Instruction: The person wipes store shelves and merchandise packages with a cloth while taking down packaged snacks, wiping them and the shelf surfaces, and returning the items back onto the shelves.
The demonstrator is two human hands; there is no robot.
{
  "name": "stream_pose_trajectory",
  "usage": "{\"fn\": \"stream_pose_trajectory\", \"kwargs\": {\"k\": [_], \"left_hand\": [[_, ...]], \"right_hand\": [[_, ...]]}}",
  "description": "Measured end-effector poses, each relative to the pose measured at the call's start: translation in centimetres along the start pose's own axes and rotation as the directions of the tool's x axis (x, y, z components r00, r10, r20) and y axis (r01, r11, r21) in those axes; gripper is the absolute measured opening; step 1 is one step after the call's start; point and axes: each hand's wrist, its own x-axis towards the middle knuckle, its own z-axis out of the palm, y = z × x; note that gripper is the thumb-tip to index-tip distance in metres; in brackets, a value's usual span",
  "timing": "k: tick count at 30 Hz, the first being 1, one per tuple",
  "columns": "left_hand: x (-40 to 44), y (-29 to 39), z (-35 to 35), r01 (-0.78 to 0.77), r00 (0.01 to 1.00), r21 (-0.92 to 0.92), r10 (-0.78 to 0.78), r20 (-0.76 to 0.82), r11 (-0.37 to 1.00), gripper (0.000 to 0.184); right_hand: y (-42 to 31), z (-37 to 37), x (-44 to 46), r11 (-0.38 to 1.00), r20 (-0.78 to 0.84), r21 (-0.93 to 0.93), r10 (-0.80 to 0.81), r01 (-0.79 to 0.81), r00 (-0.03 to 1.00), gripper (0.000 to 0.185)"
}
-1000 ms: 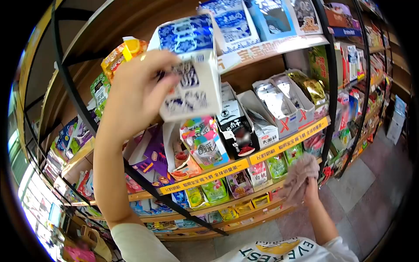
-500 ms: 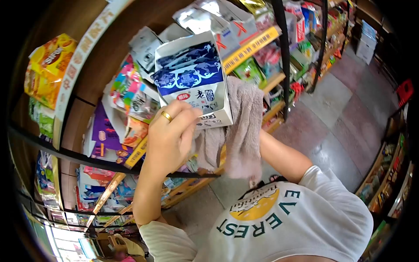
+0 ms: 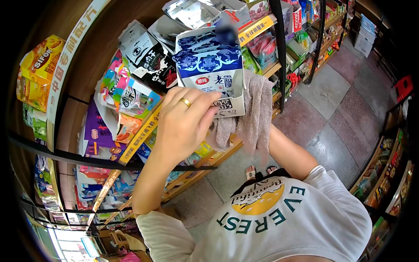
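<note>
My left hand [image 3: 185, 118], with a gold ring, is closed on the front lower edge of an open white display box [image 3: 231, 108]. Blue and white sachets [image 3: 207, 63] stand in rows inside the box, which is tilted toward me at the shelf edge. A grey-brown towel [image 3: 257, 107] hangs below and to the right of the box. My right forearm [image 3: 290, 148] reaches up behind that towel. The towel and box hide my right hand and its fingers.
A black-and-white packet [image 3: 155, 65] and colourful snack bags [image 3: 124, 87] lie left of the box. Yellow label strips [image 3: 142, 135] edge the shelf. A black upright post [image 3: 279, 48] stands at right, beside a tiled floor [image 3: 323, 91]. Yellow packs [image 3: 41, 65] sit at far left.
The box, my left hand and the towel have shifted right in view. A black-and-white packet left of the box now shows more fully. My left hand keeps its grip.
</note>
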Motion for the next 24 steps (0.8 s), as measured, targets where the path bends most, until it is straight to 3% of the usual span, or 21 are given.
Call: {"fn": "stream_pose_trajectory", "kwargs": {"k": [20,23,24], "left_hand": [[-0.6,0.6,-0.4,-0.013,1.0,0.049,0.013,-0.001,0.999,0.031],[-1.2,0.5,-0.5,-0.002,0.999,0.11,0.007,-0.044,0.994,0.037],[-1.6,0.5,-0.5,0.067,0.995,0.137,-0.056,-0.082,0.988,0.048]], "right_hand": [[0.7,-1.3,0.0,0.999,-0.059,0.002,0.036,-0.036,0.998,0.034],[0.7,-1.6,0.0,0.999,-0.063,0.002,0.039,-0.039,0.997,0.035],[0.6,-1.8,0.0,0.999,-0.068,0.0,0.036,-0.036,0.997,0.036]]}}
